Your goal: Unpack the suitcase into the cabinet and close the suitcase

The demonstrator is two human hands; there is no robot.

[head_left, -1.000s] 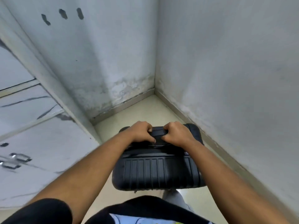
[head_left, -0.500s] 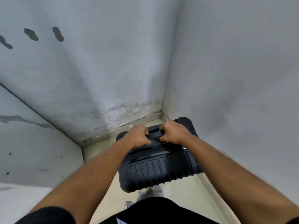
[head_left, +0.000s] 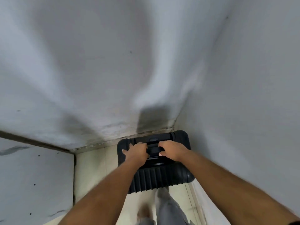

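A black ribbed hard-shell suitcase [head_left: 162, 177] stands upright and closed on the floor, in the corner where two grey walls meet. My left hand [head_left: 136, 152] rests on its top, fingers curled at the left end of the black top handle [head_left: 154, 150]. My right hand [head_left: 172, 151] grips the right end of the same handle. Both forearms reach down to it from the bottom of the view. The cabinet's grey side panel [head_left: 35, 184] stands at the lower left; its inside is hidden.
A grey wall [head_left: 97, 70] rises just behind the suitcase and another wall [head_left: 251, 111] runs close along its right side. Pale floor tiles [head_left: 94, 168] show between the cabinet and the suitcase. My leg in grey trousers [head_left: 167, 208] is just below the suitcase.
The suitcase has moved further into the wall corner with both hands on its handle. The view has swung right, and the cabinet doors have left the frame.
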